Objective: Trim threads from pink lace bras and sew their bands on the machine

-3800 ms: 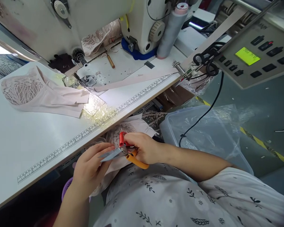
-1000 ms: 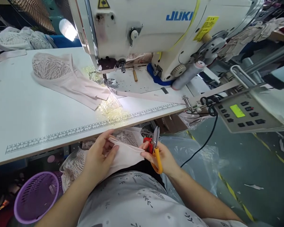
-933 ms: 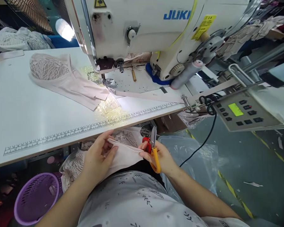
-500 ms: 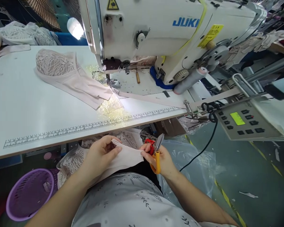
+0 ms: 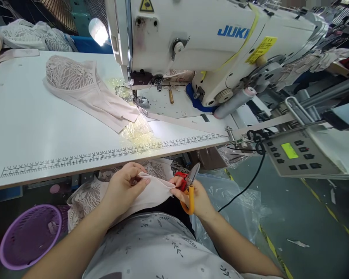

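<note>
My left hand (image 5: 122, 189) is closed, pinching the folded edge of a pale pink fabric piece (image 5: 153, 195) between thumb and fingers above my lap. The other end of that edge is pinched by the fingertips of my right hand (image 5: 201, 199). A pair of scissors (image 5: 191, 197) with red and orange handles also sits in my right hand, hooked on the fingers, its blades pointing up and away from the fabric. Below and left of the fabric, a lace garment part (image 5: 85, 203) hangs over my lap, partly hidden by my left forearm.
A sewing machine (image 5: 180, 42) stands on the white table (image 5: 23, 128), which has a printed ruler along its front edge. A lace-and-fabric garment piece (image 5: 84, 91) lies beside the needle. A purple basket (image 5: 30, 236) is at lower left. A control panel (image 5: 301, 153) juts out on the right.
The fabric between my hands has gone from a taut, straight edge to a slacker, rounded fold. My right hand has come slightly closer to the left. The camera view has shifted a little.
</note>
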Motion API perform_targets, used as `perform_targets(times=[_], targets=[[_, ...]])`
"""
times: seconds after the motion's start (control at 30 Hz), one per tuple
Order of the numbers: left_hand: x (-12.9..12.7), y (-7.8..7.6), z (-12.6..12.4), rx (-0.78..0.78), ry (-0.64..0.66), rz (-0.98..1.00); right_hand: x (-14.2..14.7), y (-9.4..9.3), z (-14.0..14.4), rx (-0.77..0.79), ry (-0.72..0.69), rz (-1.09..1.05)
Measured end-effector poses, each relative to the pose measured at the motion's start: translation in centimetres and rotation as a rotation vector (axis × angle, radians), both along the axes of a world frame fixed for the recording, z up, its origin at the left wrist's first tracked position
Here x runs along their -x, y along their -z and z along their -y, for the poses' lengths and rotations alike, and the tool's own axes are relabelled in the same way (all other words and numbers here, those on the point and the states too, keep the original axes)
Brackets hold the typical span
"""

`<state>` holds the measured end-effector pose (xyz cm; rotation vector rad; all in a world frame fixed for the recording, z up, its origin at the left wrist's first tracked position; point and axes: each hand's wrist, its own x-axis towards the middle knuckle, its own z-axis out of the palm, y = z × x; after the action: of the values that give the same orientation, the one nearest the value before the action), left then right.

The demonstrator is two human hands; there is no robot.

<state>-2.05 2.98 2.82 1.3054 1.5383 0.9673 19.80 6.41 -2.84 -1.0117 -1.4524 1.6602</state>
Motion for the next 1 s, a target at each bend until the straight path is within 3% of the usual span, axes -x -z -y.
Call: perform_targets(times=[0.27, 0.47, 0.6, 0.73, 0.8, 0.87, 0.93, 1.0], targets=[[0.1, -0.2, -0.1, 0.020, -0.059, -0.013, 0.7, -0.3, -0.3, -0.010, 0.040, 0.016], [0.2, -1.5, 0.1, 0.140, -0.045, 0.340, 1.0, -2.7, -0.5, -0.070, 0.054, -0.059], [-0.8, -2.6, 0.2, 0.220, -0.201, 0.502, 1.1, -4.5, -0.7, -0.207, 0.081, -0.024], [-1.0, -1.1, -0.1, 0.282, -0.306, 0.514, 0.9, -4.4, -1.0, -0.297, 0.133, 0.050], [-0.4, -0.2, 0.0, 0.245, -0.278, 0.366, 0.6, -4.0, -1.1, -0.312, 0.145, 0.107], [0.1, -0.2, 0.5, 0.085, -0.246, 0.029, 0.3, -3.9, -1.1, -0.339, 0.133, 0.190], [0.2, -1.3, 1.0, -0.212, -0.176, -0.373, -0.1, -4.2, -1.3, -0.404, 0.070, 0.277], [-0.5, -2.8, 1.2, -0.522, 0.026, -0.612, -0.3, -4.7, -1.5, -0.470, -0.029, 0.315]])
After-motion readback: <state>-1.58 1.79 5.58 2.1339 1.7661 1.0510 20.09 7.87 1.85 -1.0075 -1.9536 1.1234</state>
